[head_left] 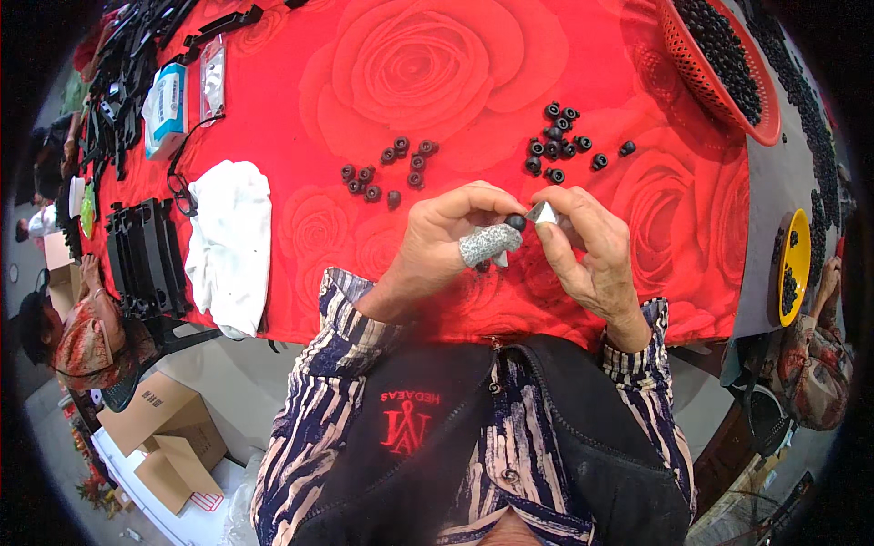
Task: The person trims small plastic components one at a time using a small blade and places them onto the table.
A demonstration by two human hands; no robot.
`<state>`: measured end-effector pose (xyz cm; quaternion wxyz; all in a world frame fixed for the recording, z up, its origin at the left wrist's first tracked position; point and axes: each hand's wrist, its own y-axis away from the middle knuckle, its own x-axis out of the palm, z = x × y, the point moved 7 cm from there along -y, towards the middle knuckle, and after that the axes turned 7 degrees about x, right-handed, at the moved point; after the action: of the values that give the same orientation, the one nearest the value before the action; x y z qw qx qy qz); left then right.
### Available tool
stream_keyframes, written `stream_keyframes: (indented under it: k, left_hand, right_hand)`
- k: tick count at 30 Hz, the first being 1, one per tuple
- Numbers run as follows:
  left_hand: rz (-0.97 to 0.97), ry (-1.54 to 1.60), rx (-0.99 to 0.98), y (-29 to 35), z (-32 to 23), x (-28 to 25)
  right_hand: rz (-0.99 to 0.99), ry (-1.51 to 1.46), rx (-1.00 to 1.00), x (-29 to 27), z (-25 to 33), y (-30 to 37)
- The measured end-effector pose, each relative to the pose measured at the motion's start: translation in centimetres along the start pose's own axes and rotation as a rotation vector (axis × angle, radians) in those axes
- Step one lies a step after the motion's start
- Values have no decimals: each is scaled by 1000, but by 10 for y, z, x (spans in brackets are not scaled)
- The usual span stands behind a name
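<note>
My left hand (435, 238) pinches a small round black plastic part (515, 221) over the near edge of the red cloth. A grey knitted finger sleeve (482, 245) covers one of its fingers. Close beside it, my right hand (596, 250) is closed on a small pointed silvery blade (543, 214), which sits right next to the black part. What lies behind the left fingers is partly hidden. Beyond my hands, similar black parts rest on the cloth in two loose groups, one to the left (416, 164) and one to the right (568, 148).
A red perforated basket (672, 50) full of black parts stands far right, with a yellow tray (800, 232) nearer. On the left lie a white garment-like cloth (228, 246), long black pieces (146, 259) and a blue-white box (166, 109). Other people sit at both sides.
</note>
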<state>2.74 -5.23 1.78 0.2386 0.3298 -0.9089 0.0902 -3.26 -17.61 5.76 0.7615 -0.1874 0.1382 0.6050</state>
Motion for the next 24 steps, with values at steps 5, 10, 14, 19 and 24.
stream_keyframes:
  k: [5,10,14,19,24]
  left_hand:
    - [-2,-39,21,-1,1,-1]
    - [-9,-58,0,0,5,-2]
    - [-31,-58,-29,-1,4,-2]
    - [-51,-1,-46,1,7,-6]
    - [-101,-5,-102,2,10,-7]
  right_hand:
    - [-31,10,-47,1,1,0]
    - [-28,45,-44,2,2,0]
    - [-40,43,-43,2,1,0]
    - [9,97,-68,5,2,1]
    - [13,116,-78,6,2,2]
